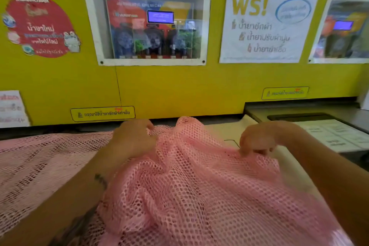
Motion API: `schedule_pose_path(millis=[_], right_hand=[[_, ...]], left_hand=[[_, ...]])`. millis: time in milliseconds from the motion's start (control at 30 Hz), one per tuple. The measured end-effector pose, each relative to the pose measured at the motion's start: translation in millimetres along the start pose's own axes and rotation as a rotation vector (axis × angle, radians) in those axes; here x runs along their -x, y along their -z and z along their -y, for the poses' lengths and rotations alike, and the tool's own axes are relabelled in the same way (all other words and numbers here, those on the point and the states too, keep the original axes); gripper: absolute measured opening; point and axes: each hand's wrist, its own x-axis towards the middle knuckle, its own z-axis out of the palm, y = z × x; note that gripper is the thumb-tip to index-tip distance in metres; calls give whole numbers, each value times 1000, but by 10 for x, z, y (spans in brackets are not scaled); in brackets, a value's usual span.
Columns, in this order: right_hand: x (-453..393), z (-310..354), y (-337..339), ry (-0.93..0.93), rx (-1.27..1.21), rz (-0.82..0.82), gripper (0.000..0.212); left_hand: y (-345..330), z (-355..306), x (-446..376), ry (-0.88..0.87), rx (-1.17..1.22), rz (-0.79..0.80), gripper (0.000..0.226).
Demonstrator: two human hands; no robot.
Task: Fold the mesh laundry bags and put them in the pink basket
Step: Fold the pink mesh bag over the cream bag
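Note:
A pink mesh laundry bag [191,189] lies bunched and rumpled over the top of a washing machine [225,132], filling the lower middle of the view. My left hand [133,138] grips its far edge near the back wall. My right hand [257,140] pinches the bag's right edge, fingers curled down into the mesh. A second layer of paler pink mesh [40,162] spreads flat to the left, under my left forearm. No pink basket is in view.
A yellow wall [179,90] with posters and a glazed dispenser window [147,20] rises right behind the surface. At the right sits a grey machine lid [311,114] with a white instruction label [335,134].

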Motion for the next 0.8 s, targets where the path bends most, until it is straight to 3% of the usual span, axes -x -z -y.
schedule_pose_path(millis=[67,200,267,367,433,500,600,633,700,800], right_hand=[[-46,-110,100,-46,-107,-99,32],[-346,70,49,-39,-172,-562,34],[-460,258,-76,40,-219,-548,33],[-477,476,-251,162,-267,-397,44],[-450,499,-310,203,-228,-393,40],[-452,426,-306,215,-220,-442,29],[-433,268,-192,163,-334,-597,17],[-417,216,-131,148,-420,-651,15],[-415,107,-30,130,-527,-711,10],[-405,33,24,132,-511,-619,10]], left_hand=[[-42,-84,51,-10,-65,135,41],[-100,-269,148,-148,-95,179,47],[-93,-353,186,-166,-100,232,32],[-65,-429,241,-204,4,246,34],[-41,-436,249,-227,163,179,29],[32,-442,252,-248,224,-1,23],[247,-469,282,-242,33,-376,33],[354,-476,320,-211,-47,-435,36],[585,-475,424,-116,-207,-303,34],[882,-477,611,-58,-225,237,27]])
